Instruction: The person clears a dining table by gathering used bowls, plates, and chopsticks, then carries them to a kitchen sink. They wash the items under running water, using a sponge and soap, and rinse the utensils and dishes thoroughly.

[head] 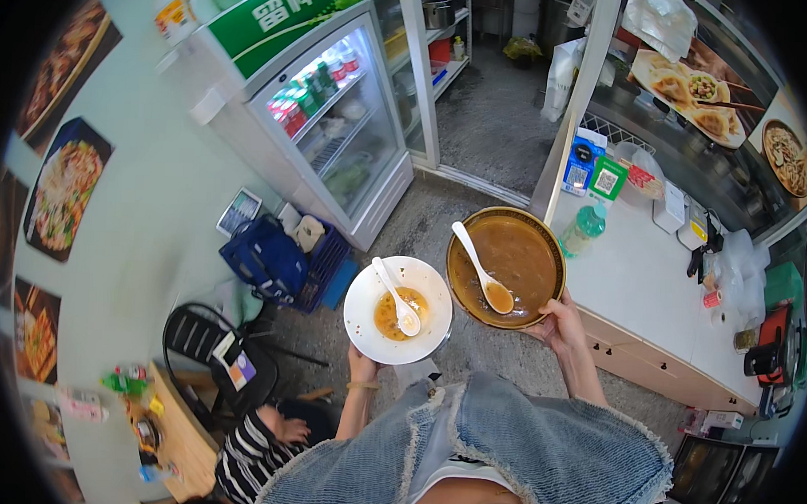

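Note:
My left hand (363,367) grips the lower rim of a white bowl (362,304), its fingers partly hidden beneath. A little orange-yellow broth lies in the bowl with a white soup spoon (394,295) resting in it. On the right, my right hand (557,324) holds a brown bowl (452,280) by its lower right edge, thumb on the rim. Brown soup (517,249) fills much of it, and a second white spoon (473,251) leans inside with liquid in its scoop. The two bowls are side by side, their rims close together.
A white counter (643,267) on the right bears a green pump bottle (583,228) and payment signs. Ahead stand a glass-door fridge (334,129) and a doorway. At left are a blue backpack (263,257), a black chair (194,331), a wooden table (189,458) and a seated person in striped sleeves (256,453).

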{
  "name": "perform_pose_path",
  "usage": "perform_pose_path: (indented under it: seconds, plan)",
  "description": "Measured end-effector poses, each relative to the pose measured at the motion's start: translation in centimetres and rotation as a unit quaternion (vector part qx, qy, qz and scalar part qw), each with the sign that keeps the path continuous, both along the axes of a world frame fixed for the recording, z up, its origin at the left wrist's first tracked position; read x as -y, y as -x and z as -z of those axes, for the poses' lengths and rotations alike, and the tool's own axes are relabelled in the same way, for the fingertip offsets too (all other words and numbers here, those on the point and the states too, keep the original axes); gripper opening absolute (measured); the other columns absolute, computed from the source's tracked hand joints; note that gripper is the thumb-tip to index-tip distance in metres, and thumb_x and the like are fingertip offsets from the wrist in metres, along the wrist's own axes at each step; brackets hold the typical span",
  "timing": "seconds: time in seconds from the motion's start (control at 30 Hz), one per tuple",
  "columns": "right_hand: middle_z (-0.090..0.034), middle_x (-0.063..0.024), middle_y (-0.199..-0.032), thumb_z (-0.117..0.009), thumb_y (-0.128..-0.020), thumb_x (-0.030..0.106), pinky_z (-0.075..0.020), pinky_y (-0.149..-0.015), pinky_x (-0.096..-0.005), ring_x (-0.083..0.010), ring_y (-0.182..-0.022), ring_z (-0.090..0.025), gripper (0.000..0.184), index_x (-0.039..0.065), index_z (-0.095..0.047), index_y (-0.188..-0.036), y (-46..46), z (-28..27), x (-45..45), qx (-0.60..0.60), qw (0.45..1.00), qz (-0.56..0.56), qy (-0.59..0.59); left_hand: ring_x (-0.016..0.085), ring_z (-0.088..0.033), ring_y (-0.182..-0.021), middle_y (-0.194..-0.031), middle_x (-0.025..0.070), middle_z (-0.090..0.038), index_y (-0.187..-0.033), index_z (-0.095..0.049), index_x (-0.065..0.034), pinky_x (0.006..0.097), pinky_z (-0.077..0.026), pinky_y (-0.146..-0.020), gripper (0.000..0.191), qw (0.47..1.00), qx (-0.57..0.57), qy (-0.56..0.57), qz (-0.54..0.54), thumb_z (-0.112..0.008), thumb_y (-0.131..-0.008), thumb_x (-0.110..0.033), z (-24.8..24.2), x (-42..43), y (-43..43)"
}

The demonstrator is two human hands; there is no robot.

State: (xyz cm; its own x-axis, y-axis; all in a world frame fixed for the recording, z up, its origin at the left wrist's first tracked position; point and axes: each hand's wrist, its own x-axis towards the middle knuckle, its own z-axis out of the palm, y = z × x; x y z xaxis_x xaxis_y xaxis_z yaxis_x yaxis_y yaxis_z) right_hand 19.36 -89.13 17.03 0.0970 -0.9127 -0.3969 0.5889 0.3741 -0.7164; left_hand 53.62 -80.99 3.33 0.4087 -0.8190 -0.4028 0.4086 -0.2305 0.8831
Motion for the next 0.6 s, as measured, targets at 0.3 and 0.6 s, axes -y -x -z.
perform_pose_path:
  seconds: [0.3,0.6]
  plan:
    - [-0.052,-0.0185,-0.104,-0.042,-0.066,-0.005,-0.0578,-0.056,-0.0461,-0.0339,-0.075,-0.063,0.061,0.008,-0.03,-0.124,-6.2,-0.5,20.5,-0.015,0.993,0.117,0.002,0.023,-0.065,-0.069,-0.1,0.0152,-0.059,-0.12,-0.039,-0.0025,0.0309,-0.056,-0.047,0.04,0.99,-0.006,0.03,0.141,-0.051,-0.081,-0.001,-0.9,28.0,-4.5]
    - [-0.052,-0.0217,-0.102,-0.046,-0.071,-0.002,-0.0573,-0.053,-0.0442,-0.0361,-0.076,-0.063,0.056,0.005,-0.024,-0.122,-4.9,0.3,41.7,-0.023,0.983,0.178,0.025,0.013,-0.057,-0.048,-0.086,0.01,-0.06,-0.119,-0.039,-0.0017,0.0214,-0.04,-0.032,0.037,0.962,-0.077,0.056,0.256,-0.05,-0.083,-0.003,2.6,53.3,-2.3]
